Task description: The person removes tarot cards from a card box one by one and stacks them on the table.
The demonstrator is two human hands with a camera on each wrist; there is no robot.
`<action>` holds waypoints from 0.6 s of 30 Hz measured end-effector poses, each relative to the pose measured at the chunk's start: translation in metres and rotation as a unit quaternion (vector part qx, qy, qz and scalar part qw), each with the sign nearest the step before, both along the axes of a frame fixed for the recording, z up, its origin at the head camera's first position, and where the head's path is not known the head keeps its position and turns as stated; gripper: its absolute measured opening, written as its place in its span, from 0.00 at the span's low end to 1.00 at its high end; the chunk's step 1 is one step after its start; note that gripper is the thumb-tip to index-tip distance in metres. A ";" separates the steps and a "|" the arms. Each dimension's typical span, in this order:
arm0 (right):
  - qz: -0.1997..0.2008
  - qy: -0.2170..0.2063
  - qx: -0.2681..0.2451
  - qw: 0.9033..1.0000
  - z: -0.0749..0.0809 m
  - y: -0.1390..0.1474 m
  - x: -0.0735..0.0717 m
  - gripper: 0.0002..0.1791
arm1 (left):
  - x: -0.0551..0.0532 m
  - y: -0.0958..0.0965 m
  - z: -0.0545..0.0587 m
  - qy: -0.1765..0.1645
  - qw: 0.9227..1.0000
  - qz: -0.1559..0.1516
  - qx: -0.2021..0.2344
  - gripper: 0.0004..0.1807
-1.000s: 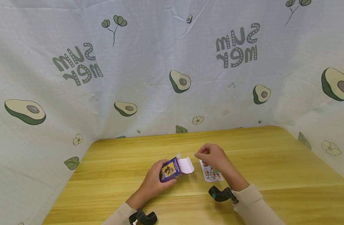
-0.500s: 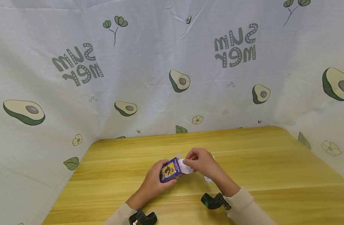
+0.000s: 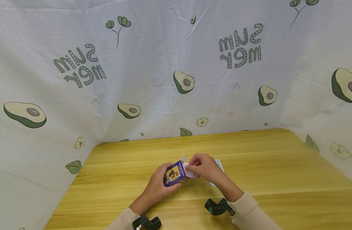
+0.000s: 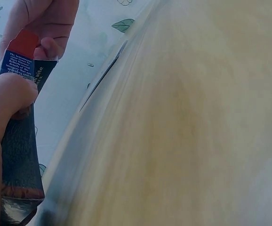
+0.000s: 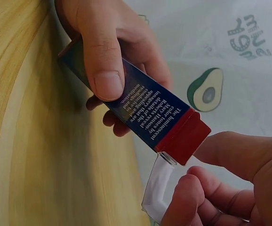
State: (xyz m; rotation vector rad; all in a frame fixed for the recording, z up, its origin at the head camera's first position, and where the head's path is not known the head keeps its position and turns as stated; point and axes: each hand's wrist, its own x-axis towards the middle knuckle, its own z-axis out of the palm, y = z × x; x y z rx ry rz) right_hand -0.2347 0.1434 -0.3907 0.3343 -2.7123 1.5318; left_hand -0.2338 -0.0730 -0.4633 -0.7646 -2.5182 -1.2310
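Note:
My left hand point(image 3: 156, 186) grips a purple tarot card box point(image 3: 172, 174), its open end turned to the right. The left thumb lies along the box's blue printed side point(image 5: 143, 108) in the right wrist view. At that open end is my right hand point(image 3: 208, 168), fingers curled and pinching at the white lid flap point(image 5: 158, 181). One of its fingertips reaches the red side flap point(image 5: 188, 139). The box's inside is hidden. A small pile of cards point(image 3: 219, 164) lies on the table beyond the right hand, mostly covered by it.
The wooden table point(image 3: 279, 166) reaches back to a hanging white cloth point(image 3: 152, 57) with avocado prints. Each wrist carries a black camera mount, the right one point(image 3: 217, 207) close above the table.
My right hand has moved left from over the cards to the box's open end, and its lid flap now sits tilted under the fingers. The left hand and box have stayed in place.

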 end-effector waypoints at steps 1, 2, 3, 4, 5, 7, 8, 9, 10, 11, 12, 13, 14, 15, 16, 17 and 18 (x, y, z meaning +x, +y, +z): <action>0.000 -0.001 0.000 1.000 -0.001 0.000 0.000 0.09 | 0.000 0.000 0.000 0.000 1.000 0.000 0.000 0.39; -0.001 -0.003 0.001 1.000 -0.002 -0.001 0.000 0.09 | 0.000 0.000 0.000 0.000 1.000 0.000 0.001 0.39; 0.000 -0.005 0.001 1.000 -0.002 -0.001 0.000 0.09 | 0.000 0.000 0.000 0.000 1.000 -0.001 0.001 0.39; 0.001 -0.007 0.002 1.000 -0.003 -0.001 0.000 0.09 | 0.000 0.000 0.000 0.000 1.000 -0.001 0.002 0.39; 0.001 -0.008 0.001 1.000 -0.004 -0.002 -0.001 0.09 | 0.000 0.000 0.000 0.000 1.000 -0.001 0.002 0.39; 0.004 -0.010 0.002 1.000 -0.005 -0.002 -0.001 0.09 | -0.001 0.000 0.000 0.001 1.000 -0.001 0.003 0.39; 0.006 -0.010 0.003 1.000 -0.006 -0.002 -0.001 0.09 | -0.001 0.001 0.000 0.001 1.000 -0.002 0.004 0.39; 0.007 -0.009 0.003 1.000 -0.006 -0.002 -0.001 0.09 | -0.001 0.001 -0.001 0.002 1.000 -0.002 0.004 0.39; 0.007 -0.010 0.004 1.000 -0.007 -0.002 -0.001 0.09 | -0.001 0.001 -0.001 0.002 1.000 -0.002 0.005 0.38; 0.007 -0.010 0.005 1.000 -0.007 -0.002 -0.001 0.08 | -0.002 0.001 -0.001 0.002 1.000 -0.002 0.005 0.38; 0.006 -0.012 0.006 1.000 -0.007 -0.003 -0.002 0.09 | -0.002 0.001 -0.001 0.003 1.000 -0.002 0.005 0.38; 0.005 -0.012 0.008 1.000 -0.007 -0.003 -0.002 0.09 | -0.002 0.001 -0.001 0.002 1.000 -0.002 0.005 0.38; 0.004 -0.012 0.010 1.000 -0.007 -0.003 -0.002 0.09 | -0.002 0.001 -0.001 0.002 1.000 -0.002 0.005 0.38; 0.003 -0.011 0.010 1.000 -0.007 -0.003 -0.002 0.09 | -0.002 0.002 0.000 0.001 1.000 -0.001 0.005 0.38; 0.003 -0.011 0.011 1.000 -0.007 -0.003 -0.003 0.09 | -0.002 0.002 0.000 0.000 1.000 -0.001 0.005 0.38; 0.003 -0.008 0.012 1.000 -0.008 -0.003 -0.003 0.09 | -0.002 0.002 0.000 -0.001 1.000 0.000 0.004 0.39; 0.004 -0.006 0.012 1.000 -0.009 -0.004 -0.003 0.10 | -0.003 0.002 0.000 -0.001 1.000 0.000 0.004 0.39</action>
